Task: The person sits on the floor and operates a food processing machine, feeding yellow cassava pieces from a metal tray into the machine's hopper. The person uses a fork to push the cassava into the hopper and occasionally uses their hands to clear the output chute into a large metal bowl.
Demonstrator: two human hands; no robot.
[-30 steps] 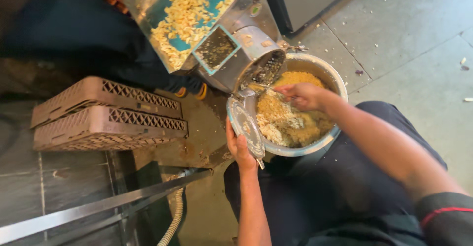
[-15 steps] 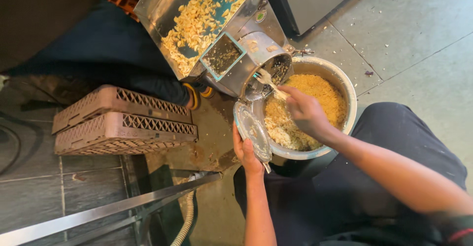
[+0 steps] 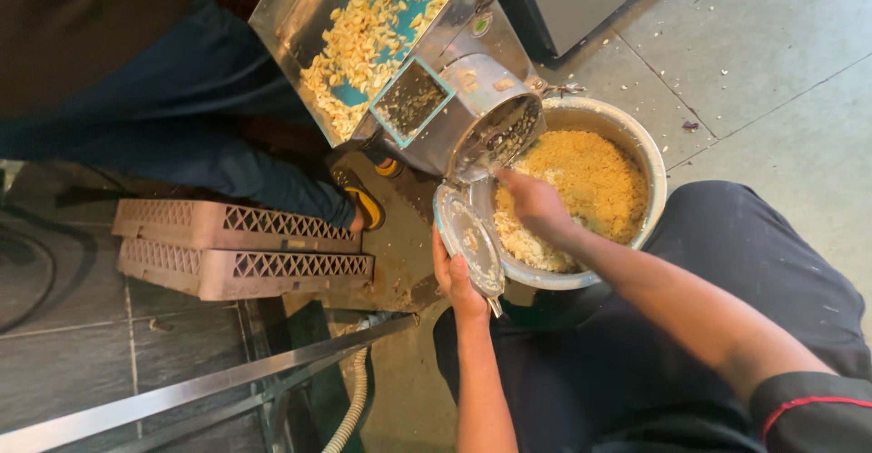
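— Where's the round lid [image 3: 470, 240]?
— In the left hand [image 3: 457, 280], grip closed on its lower edge, tilted beside the metal bowl [image 3: 652, 158].
— And the right hand [image 3: 536, 203]?
— Over the bowl's grated food [image 3: 590, 176]; its grip is hidden.

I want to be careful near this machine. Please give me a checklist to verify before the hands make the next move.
1. Large round metal bowl sits under the grinder's round metal outlet: ok.
2. Left hand grips the round disc-shaped part at the bowl's rim: ok.
3. Right hand clear of the outlet: not ok, fingers reach close to it.
4. Machine switched off: cannot tell.
5. Bowl has room for more yellow ground food: ok.
6. Floor free of spilled crumbs: not ok.
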